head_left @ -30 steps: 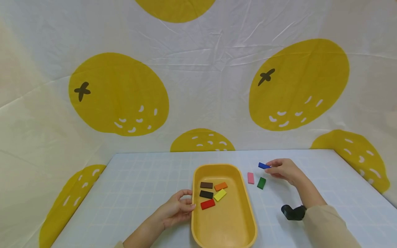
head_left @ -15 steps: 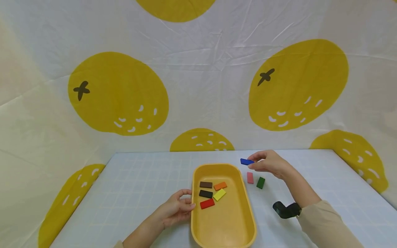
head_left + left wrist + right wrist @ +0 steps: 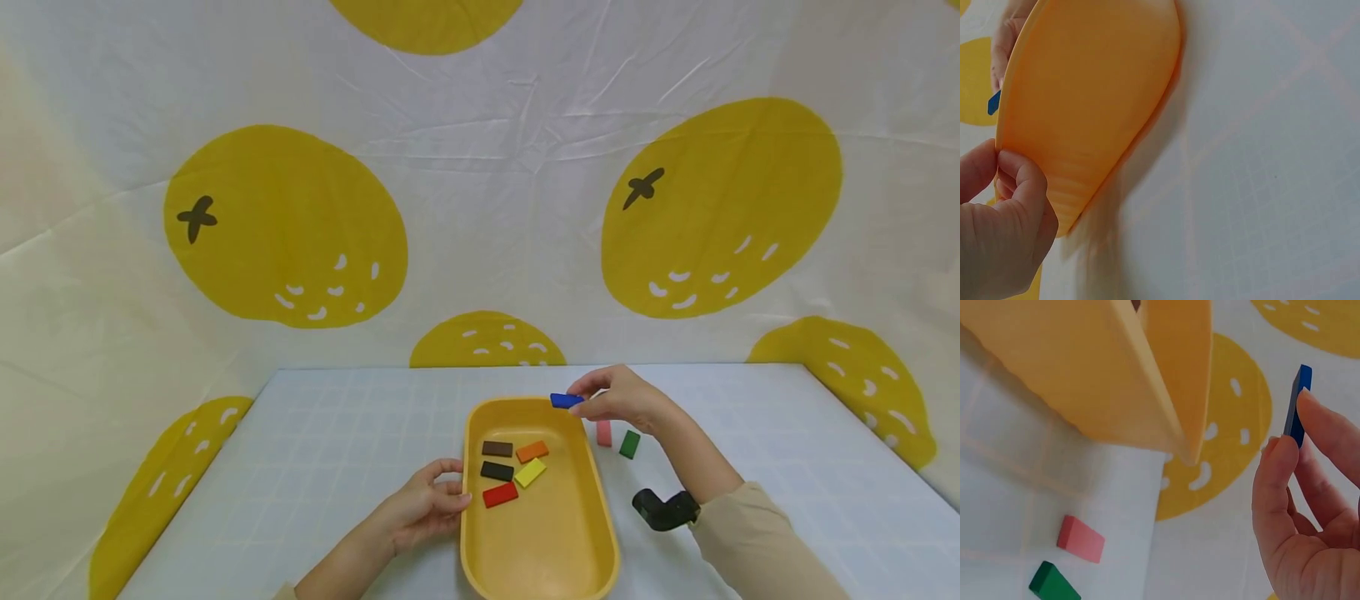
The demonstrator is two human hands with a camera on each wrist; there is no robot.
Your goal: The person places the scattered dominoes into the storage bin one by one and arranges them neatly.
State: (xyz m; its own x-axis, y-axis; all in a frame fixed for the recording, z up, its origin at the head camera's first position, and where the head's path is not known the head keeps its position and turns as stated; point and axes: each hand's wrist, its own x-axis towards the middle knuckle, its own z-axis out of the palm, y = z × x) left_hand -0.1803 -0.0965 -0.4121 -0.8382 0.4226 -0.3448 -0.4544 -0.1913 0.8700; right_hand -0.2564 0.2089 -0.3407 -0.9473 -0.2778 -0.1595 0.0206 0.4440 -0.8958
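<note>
My right hand (image 3: 626, 400) pinches a blue domino-like block (image 3: 566, 401) between thumb and fingers, over the far right rim of a yellow tray (image 3: 543, 542). In the right wrist view the blue block (image 3: 1298, 406) is held up off the table, tilted. My left hand (image 3: 427, 508) grips the tray's left rim, and the left wrist view shows thumb and forefinger (image 3: 1022, 172) pinching that edge. Inside the tray lie a brown block (image 3: 497, 449), a black block (image 3: 497, 471), a red block (image 3: 500, 495), an orange block (image 3: 532, 452) and a yellow block (image 3: 531, 473).
Right of the tray, a pink block (image 3: 603, 433) and a green block (image 3: 630, 444) lie on the pale checked tabletop (image 3: 360, 425). A black wrist device (image 3: 666, 510) sits on the right wrist. A cloth (image 3: 502, 208) with yellow fruit prints hangs behind the table.
My right hand has carried the blue block leftward, from beyond the green block to over the tray's far right rim. My left hand keeps its grip, and the tray stays put.
</note>
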